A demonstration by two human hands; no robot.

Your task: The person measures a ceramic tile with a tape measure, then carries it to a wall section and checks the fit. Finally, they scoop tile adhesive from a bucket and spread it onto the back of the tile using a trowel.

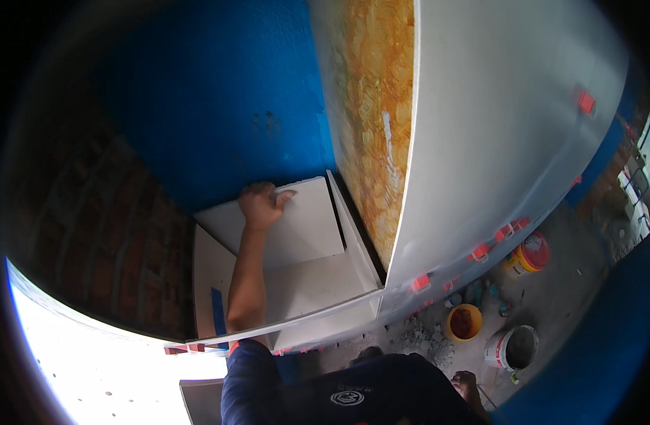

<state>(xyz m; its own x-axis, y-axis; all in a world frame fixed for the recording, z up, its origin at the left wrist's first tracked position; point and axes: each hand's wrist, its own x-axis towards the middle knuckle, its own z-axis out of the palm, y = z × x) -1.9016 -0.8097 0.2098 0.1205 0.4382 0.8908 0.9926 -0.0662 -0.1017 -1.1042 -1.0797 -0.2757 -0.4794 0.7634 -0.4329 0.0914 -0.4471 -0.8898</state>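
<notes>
Left hand: the left hand (260, 207) grips the top edge of a pale, flat, rectangular panel (307, 221), thumb on the near face; the fingertips are hidden.
Panel: it stands tilted inside a recess, its top edge close to a smooth, bright blue painted wall (219, 106), above a pale, flat ledge (318, 280).
Right hand: the right hand (467, 384) is low beside the body; whether it holds anything, I cannot tell.
Recess sides: a dark reddish brick wall (116, 241) at left; a mottled amber and brown surface (374, 92) at right.
Outer face: a large, smooth grey slab (502, 120), with small red plastic clips (421, 282) along its lower part.
Floor: a round yellow bucket (450, 330) with reddish contents, a white bucket (494, 350) with grey contents, a red and yellow bucket (516, 265), and grey rubble (426, 341) near the yellow one.
</notes>
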